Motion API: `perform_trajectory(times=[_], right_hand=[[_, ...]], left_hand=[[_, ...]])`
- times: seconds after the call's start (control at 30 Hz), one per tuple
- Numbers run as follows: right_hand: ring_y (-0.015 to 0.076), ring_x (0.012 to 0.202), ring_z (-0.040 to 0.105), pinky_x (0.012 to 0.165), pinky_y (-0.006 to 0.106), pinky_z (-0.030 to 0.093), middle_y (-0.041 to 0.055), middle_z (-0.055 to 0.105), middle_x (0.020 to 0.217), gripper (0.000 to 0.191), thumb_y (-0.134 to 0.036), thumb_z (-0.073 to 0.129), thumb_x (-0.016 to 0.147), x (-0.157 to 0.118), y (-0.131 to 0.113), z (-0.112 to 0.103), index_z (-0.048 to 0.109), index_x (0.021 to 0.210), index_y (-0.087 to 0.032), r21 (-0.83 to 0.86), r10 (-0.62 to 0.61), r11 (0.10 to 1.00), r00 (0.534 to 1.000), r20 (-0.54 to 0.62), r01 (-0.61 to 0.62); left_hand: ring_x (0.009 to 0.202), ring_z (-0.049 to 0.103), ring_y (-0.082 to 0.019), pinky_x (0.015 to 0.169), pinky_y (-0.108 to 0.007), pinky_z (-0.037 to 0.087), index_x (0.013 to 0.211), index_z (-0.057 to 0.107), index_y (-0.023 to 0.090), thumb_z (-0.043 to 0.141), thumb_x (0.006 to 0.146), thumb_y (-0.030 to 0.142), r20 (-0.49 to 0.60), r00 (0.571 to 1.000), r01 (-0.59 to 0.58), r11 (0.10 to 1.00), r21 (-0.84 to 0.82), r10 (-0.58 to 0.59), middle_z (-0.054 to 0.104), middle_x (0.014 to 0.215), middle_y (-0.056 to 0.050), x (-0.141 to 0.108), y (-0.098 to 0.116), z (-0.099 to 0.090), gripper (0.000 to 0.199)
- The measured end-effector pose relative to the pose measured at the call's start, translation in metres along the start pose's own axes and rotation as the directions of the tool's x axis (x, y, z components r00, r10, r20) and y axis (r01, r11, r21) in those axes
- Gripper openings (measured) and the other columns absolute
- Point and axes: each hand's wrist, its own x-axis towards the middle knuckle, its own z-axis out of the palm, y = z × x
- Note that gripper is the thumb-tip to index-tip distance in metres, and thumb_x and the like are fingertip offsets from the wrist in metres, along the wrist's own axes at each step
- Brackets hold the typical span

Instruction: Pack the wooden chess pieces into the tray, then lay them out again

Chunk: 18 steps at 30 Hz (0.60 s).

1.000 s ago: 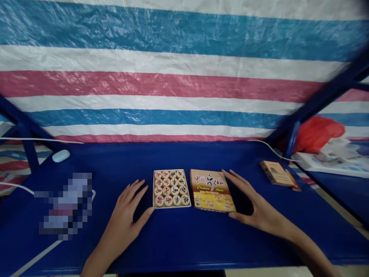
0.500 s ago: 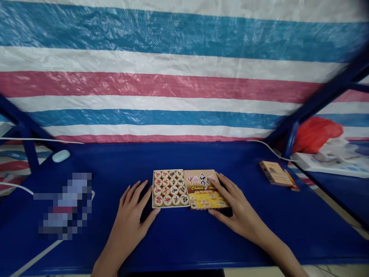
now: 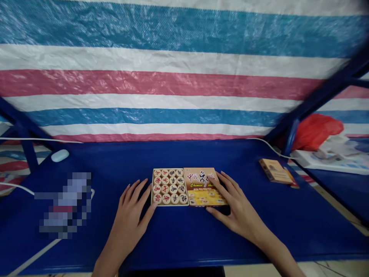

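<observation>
Looks like glossy, crinkled plastic on striped sheet [image 3: 184,84] behind desk [image 3: 178,242]; smooth, w/ slight sheen, on desk; matt, prob. wood, on round pcs [image 3: 173,189] atop desk; printed cardbd on cover [image 3: 200,194].

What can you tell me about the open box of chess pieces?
The open box is shallow, squarish and pale-rimmed, perhaps cardboard. It lies flat on the blue table, showing sixteen round, cream pieces in four rows, red-marked left, black-marked right. The printed cover sits against its right side; the left hand's thumb and forefinger are at its left edge, apparently touching.
</observation>
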Motion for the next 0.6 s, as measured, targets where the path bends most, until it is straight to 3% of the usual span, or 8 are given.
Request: perform_trajectory(times=[0.07, 0.13, 0.2, 0.27, 0.33, 0.43, 0.6], right_hand=[[0.0385, 0.151, 0.03, 0.117, 0.062, 0.039, 0.0108, 0.033, 0.165, 0.089, -0.061, 0.066, 0.089, 0.001, -0.002, -0.003, 0.025, 0.163, -0.03, 0.014, 0.022, 1.0, 0.999, -0.025, -0.022], [0.0377, 0.143, 0.041, 0.113, 0.061, 0.042, 0.0129, 0.042, 0.157, 0.082, -0.059, 0.065, 0.091, 0.002, -0.009, -0.006, 0.033, 0.16, -0.029, 0.049, 0.084, 0.996, 0.991, -0.103, -0.08], [0.0331, 0.126, 0.054, 0.104, 0.056, 0.048, 0.0127, 0.056, 0.14, 0.063, -0.051, 0.064, 0.094, 0.005, -0.026, -0.006, 0.048, 0.15, -0.028, 0.097, 0.172, 0.983, 0.956, -0.237, -0.153], [0.0271, 0.106, 0.06, 0.091, 0.047, 0.052, 0.009, 0.064, 0.117, 0.039, -0.042, 0.065, 0.095, 0.01, -0.051, -0.002, 0.063, 0.131, -0.029, 0.146, 0.224, 0.972, 0.906, -0.359, -0.183], [0.0231, 0.096, 0.061, 0.084, 0.04, 0.052, 0.0059, 0.066, 0.106, 0.021, -0.032, 0.064, 0.096, 0.017, -0.077, 0.006, 0.068, 0.116, -0.028, 0.211, 0.166, 0.973, 0.923, -0.346, -0.097], [0.0232, 0.09, 0.06, 0.08, 0.04, 0.049, 0.0044, 0.067, 0.094, 0.011, -0.031, 0.066, 0.095, 0.028, -0.104, 0.016, 0.071, 0.104, -0.027, 0.196, 0.142, 0.977, 0.942, -0.306, -0.084], [0.0239, 0.087, 0.06, 0.078, 0.04, 0.047, 0.0039, 0.068, 0.09, 0.013, -0.036, 0.069, 0.093, 0.033, -0.108, 0.021, 0.072, 0.101, -0.026, 0.155, 0.118, 0.985, 0.947, -0.297, -0.074]], left_hand=[[0.147, 0.043, -0.028, 0.121, -0.06, 0.037, 0.155, 0.039, 0.037, 0.05, 0.103, 0.042, -0.035, 0.998, 0.042, 0.995, -0.087, -0.045, 0.048, 0.159, -0.001, 0.0, 0.001, -0.005, 0.053], [0.136, 0.054, -0.026, 0.114, -0.052, 0.046, 0.144, 0.052, 0.036, 0.053, 0.102, 0.041, -0.112, 0.983, 0.117, 0.964, -0.24, -0.147, 0.057, 0.148, -0.001, 0.0, 0.005, -0.011, 0.043], [0.115, 0.066, -0.021, 0.099, -0.04, 0.055, 0.125, 0.065, 0.033, 0.058, 0.1, 0.041, -0.196, 0.943, 0.171, 0.897, -0.408, -0.269, 0.069, 0.125, -0.001, 0.002, 0.013, -0.015, 0.028], [0.09, 0.068, -0.017, 0.084, -0.034, 0.056, 0.111, 0.07, 0.03, 0.063, 0.097, 0.04, -0.238, 0.914, 0.181, 0.856, -0.484, -0.328, 0.071, 0.098, 0.0, 0.003, 0.022, -0.016, 0.019], [0.074, 0.063, -0.016, 0.074, -0.032, 0.053, 0.109, 0.07, 0.029, 0.066, 0.094, 0.041, -0.247, 0.918, 0.179, 0.879, -0.441, -0.311, 0.066, 0.084, 0.002, 0.003, 0.031, -0.011, 0.019], [0.066, 0.057, -0.015, 0.07, -0.032, 0.051, 0.112, 0.071, 0.03, 0.065, 0.095, 0.04, -0.25, 0.932, 0.175, 0.931, -0.322, -0.262, 0.063, 0.079, 0.002, 0.001, 0.039, 0.0, 0.021], [0.062, 0.054, -0.013, 0.065, -0.03, 0.049, 0.11, 0.072, 0.03, 0.064, 0.095, 0.041, -0.236, 0.937, 0.195, 0.947, -0.256, -0.257, 0.061, 0.077, 0.002, 0.0, 0.037, 0.007, 0.02]])
